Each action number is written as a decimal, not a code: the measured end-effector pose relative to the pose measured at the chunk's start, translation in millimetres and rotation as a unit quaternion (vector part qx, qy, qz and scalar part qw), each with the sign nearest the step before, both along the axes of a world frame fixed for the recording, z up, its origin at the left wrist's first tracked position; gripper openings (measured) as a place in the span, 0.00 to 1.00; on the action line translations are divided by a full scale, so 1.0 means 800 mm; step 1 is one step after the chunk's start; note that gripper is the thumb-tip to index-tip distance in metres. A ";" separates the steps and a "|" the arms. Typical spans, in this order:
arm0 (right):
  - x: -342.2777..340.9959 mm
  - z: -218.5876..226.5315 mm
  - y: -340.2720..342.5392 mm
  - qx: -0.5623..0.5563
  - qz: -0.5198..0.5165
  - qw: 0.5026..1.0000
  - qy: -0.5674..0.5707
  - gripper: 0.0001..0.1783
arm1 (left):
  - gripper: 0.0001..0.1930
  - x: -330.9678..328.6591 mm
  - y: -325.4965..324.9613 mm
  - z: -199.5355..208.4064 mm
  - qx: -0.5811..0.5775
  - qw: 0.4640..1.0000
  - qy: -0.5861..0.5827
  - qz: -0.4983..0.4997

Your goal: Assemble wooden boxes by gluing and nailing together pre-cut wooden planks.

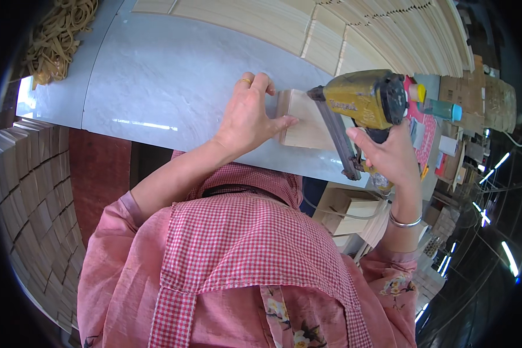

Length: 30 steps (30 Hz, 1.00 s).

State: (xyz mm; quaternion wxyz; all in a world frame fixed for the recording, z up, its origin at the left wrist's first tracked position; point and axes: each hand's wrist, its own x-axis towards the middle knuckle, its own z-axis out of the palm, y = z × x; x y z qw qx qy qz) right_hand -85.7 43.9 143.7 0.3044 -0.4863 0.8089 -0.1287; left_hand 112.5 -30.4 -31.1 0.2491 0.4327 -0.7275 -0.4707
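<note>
A yellow and black nail gun (359, 98) is gripped in my right hand (391, 152), its fingers wrapped round the handle. Its nose and long dark magazine lie over the right part of a pale wooden box (307, 124) on the table, hiding some of it. Whether the nose touches the wood, I cannot tell. At the box's left end is my left hand (245, 116), thumb stretched to the near left part of the wood. The other fingers of that hand are bent and apart from the thumb, with nothing seen between them.
Pale wooden panels (261, 20) lie along the table's far side, with more stacked at far right. Tan bands (64, 35) are heaped at far left. A teal bottle (443, 109) is beyond the nail gun. Stacked wooden pieces (37, 191) stand left of the grey table (156, 75).
</note>
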 end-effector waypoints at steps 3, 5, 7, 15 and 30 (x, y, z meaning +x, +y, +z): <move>-0.019 0.001 0.019 -0.035 -0.025 0.999 0.003 0.16 | 0.28 -0.008 -0.003 0.017 -0.092 0.995 -0.010 -0.034; -0.033 0.007 0.034 -0.025 -0.115 0.993 -0.007 0.16 | 0.28 -0.023 -0.003 0.031 -0.237 0.967 -0.007 -0.096; -0.041 0.006 0.045 -0.023 -0.164 0.986 -0.010 0.15 | 0.28 -0.044 0.001 0.038 -0.310 0.942 -0.002 -0.129; -0.057 0.006 0.064 0.015 -0.185 0.982 -0.017 0.14 | 0.31 -0.115 0.020 0.039 -0.314 0.895 -0.147 -0.280; -0.075 -0.008 0.067 -0.002 -0.188 0.980 -0.060 0.13 | 0.27 -0.124 0.010 0.033 -0.281 0.904 -0.120 -0.298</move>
